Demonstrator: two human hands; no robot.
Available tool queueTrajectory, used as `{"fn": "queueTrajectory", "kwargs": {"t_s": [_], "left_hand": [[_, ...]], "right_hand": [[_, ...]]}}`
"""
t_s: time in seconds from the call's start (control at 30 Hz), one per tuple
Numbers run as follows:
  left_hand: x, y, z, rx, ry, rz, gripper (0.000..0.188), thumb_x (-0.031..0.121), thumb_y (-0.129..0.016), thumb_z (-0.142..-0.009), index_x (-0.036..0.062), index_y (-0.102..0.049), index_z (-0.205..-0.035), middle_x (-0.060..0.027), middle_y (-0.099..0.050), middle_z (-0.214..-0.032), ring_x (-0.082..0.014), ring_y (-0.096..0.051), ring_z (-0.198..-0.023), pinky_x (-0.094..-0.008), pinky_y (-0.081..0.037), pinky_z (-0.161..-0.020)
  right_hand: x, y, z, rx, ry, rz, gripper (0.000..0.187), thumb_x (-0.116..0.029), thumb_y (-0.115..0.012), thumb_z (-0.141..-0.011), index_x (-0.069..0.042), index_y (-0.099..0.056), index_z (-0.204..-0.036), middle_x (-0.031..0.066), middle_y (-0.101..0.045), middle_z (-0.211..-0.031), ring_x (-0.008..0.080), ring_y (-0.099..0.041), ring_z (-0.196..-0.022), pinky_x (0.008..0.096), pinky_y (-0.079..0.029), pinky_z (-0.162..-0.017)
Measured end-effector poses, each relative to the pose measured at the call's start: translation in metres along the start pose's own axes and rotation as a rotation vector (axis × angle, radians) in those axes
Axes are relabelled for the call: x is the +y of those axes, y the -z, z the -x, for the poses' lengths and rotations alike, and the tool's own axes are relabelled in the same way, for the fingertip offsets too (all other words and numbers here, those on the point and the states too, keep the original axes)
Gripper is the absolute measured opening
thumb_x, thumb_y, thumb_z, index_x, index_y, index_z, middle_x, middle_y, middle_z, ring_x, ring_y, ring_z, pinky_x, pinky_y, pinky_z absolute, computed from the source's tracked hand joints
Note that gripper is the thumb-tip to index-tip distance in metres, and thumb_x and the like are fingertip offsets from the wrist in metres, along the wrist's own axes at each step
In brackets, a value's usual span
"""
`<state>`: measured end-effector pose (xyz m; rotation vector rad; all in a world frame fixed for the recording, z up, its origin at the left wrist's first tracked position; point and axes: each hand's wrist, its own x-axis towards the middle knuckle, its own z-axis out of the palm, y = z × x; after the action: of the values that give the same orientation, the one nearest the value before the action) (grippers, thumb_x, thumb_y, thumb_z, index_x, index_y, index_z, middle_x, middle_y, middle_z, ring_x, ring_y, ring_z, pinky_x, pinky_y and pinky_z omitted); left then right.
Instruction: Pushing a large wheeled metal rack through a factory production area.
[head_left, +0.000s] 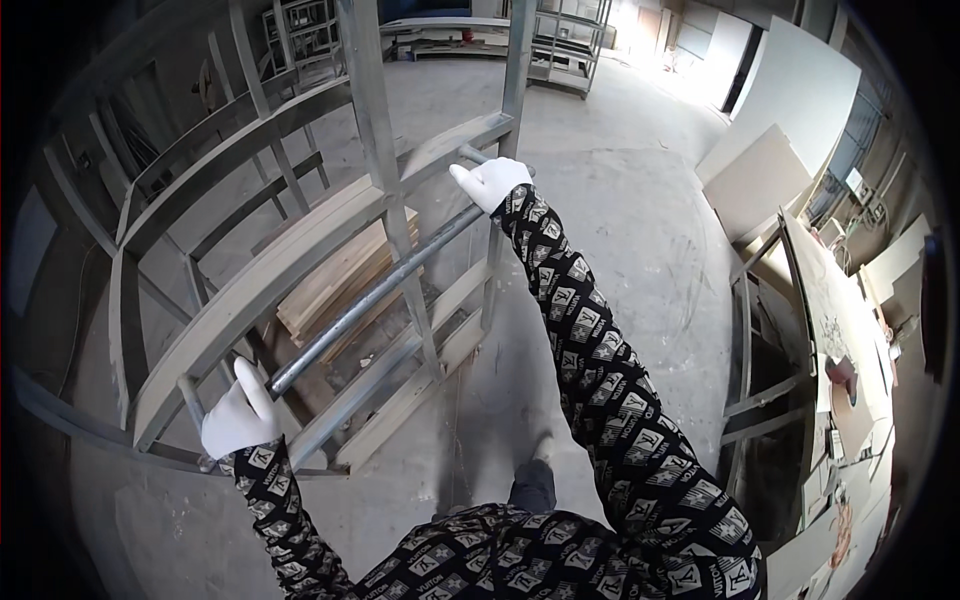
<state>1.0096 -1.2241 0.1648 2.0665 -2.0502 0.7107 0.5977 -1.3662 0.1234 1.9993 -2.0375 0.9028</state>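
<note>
Because the left hand [240, 416] and farther right hand [492, 183] curl closed around the handle [352, 318] at the near side of the metal frame [370, 100], uneven force could skew that frame toward the person's leg [533, 490].

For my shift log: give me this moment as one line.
Left hand: white-gloved, on bar | right hand: white-gloved, on bar | frame: ahead | planks: beyond bar

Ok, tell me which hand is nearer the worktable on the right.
Right. The right hand is left of the worktable, apart from it; the left hand is farther left, beside the near end of the grey bar.
</note>
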Motion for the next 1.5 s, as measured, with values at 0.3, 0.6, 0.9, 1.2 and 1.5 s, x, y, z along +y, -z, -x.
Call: {"fn": "queueTrajectory", "kwargs": {"t_s": [0.3,0.6,0.9,1.2,1.5], "left_hand": [[-0.030,0.010,0.004,-0.036,0.333,-0.019,0.051,0.042,-0.027,-0.096,0.0133,-0.068,-0.098,-0.0181,-0.067,-0.083,-0.0366,-0.064,-0.082,-0.0466,-0.049,-0.074],[-0.059,-0.005,0.002,-0.143,0.376,-0.088,0.044,0.037,-0.028,-0.096,0.0150,-0.055,-0.124,-0.0188,-0.067,-0.088,-0.0375,-0.065,-0.081,-0.0488,-0.050,-0.071],[-0.074,0.003,0.064,-0.074,0.552,-0.178,0.049,0.042,-0.023,-0.098,0.0150,-0.049,-0.130,-0.0183,-0.067,-0.093,-0.0391,-0.064,-0.084,-0.0502,-0.050,-0.071],[-0.166,-0.010,0.055,0.018,0.629,-0.254,0.041,0.037,-0.031,-0.097,0.0210,-0.055,-0.126,-0.0123,-0.067,-0.078,-0.0356,-0.063,-0.068,-0.0474,-0.048,-0.057],[-0.154,-0.010,0.065,-0.196,0.781,-0.174,0.049,0.036,-0.031,-0.097,0.0205,-0.028,-0.144,-0.0165,-0.066,-0.096,-0.0381,-0.063,-0.083,-0.0476,-0.050,-0.069]], "right_hand": [[-0.058,-0.034,-0.041,-0.081,0.140,-0.111,0.058,-0.052,-0.029,-0.092,-0.017,-0.074,-0.079,0.0122,-0.069,-0.078,0.0318,-0.066,-0.080,0.0422,-0.050,-0.081],[-0.082,-0.040,-0.047,-0.061,0.136,-0.123,0.055,-0.054,-0.031,-0.091,-0.019,-0.074,-0.088,0.0058,-0.061,-0.112,0.0294,-0.064,-0.097,0.0460,-0.044,-0.095],[-0.112,-0.053,-0.047,0.049,0.384,-0.263,0.059,-0.048,-0.031,-0.093,-0.014,-0.073,-0.072,0.0110,-0.069,-0.077,0.0285,-0.066,-0.085,0.0411,-0.048,-0.085],[-0.254,-0.081,-0.097,-0.074,0.508,-0.227,0.056,-0.048,-0.033,-0.092,-0.013,-0.073,-0.074,0.0119,-0.069,-0.074,0.0293,-0.066,-0.078,0.0421,-0.050,-0.076],[-0.258,-0.091,-0.092,-0.104,0.473,-0.212,0.059,-0.051,-0.030,-0.092,-0.014,-0.074,-0.078,0.0132,-0.069,-0.080,0.0309,-0.066,-0.082,0.0423,-0.050,-0.075]]}}
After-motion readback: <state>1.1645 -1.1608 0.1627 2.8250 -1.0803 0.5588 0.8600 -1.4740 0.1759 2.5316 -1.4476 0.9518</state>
